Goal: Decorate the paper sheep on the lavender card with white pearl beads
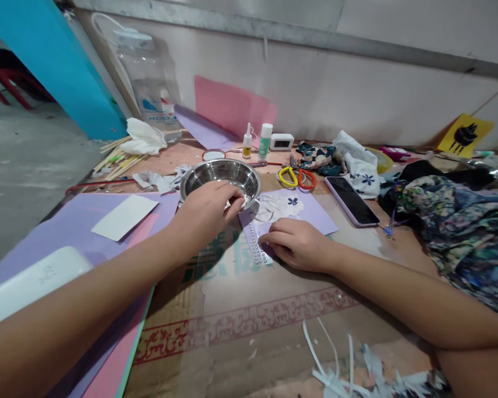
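My left hand [207, 213] reaches over the near rim of a steel bowl [253, 185], its thumb and fingers bent together over the inside. What its fingertips hold, if anything, is too small to make out. My right hand [301, 243] lies on the cardboard with its fingers curled at a strip of pearl beads [255, 246]. Beneath the strip is a purple paper [321, 215]. White paper with more pearl strings [274, 203] and a dark blue flower lies on that sheet, just beyond my right hand.
Scissors [297, 178], a glue stick [264, 142], a small glue bottle [247, 142] and a phone [352, 202] lie or stand behind my hands. Coloured papers [58, 221] and a white case [37, 284] are at left, patterned cloth [452, 221] at right, paper scraps [336, 378] in front.
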The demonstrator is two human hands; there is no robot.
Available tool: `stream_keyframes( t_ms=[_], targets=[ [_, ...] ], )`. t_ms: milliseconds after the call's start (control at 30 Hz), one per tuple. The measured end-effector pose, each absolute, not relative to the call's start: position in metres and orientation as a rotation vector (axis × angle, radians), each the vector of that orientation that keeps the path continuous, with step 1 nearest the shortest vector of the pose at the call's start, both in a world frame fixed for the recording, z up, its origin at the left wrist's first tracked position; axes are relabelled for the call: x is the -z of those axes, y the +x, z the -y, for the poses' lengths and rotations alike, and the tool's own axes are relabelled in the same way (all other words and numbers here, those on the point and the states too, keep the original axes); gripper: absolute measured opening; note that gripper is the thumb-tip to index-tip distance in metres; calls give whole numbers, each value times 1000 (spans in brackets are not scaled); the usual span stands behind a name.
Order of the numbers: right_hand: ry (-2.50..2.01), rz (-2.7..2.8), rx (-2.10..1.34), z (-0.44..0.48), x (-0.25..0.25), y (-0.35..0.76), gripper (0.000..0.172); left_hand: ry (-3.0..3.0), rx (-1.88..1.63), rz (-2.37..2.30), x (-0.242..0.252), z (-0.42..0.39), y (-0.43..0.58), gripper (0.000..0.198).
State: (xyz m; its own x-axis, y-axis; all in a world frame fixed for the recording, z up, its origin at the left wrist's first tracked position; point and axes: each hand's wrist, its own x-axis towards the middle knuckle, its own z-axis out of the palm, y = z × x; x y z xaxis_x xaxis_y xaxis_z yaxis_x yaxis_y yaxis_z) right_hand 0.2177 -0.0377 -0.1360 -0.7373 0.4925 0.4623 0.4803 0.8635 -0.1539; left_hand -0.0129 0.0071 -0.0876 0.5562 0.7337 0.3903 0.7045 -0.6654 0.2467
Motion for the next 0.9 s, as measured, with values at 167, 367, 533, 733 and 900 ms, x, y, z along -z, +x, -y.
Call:
stream_keyframes(
  t_ms=[167, 367, 533, 733, 900],
  targets=[
    [-779, 2277, -164, 39, 133, 218, 12, 2563, -836, -937, 92, 16, -1, 19],
    [-865, 2147, -232, 39, 135, 216, 17, 2098, -735, -944, 107, 25, 12, 19],
    [-870, 2125, -215, 38, 135, 214, 15, 1926, -751, -925, 113, 23, 14, 19],
    [-795, 2111, -176, 38, 134, 213, 7, 1903, -745, -914, 117, 21, 14, 20],
    [-759, 2096, -161, 37, 135, 214, 7, 1941, -764, -897, 120, 21, 16, 19]
  ],
)
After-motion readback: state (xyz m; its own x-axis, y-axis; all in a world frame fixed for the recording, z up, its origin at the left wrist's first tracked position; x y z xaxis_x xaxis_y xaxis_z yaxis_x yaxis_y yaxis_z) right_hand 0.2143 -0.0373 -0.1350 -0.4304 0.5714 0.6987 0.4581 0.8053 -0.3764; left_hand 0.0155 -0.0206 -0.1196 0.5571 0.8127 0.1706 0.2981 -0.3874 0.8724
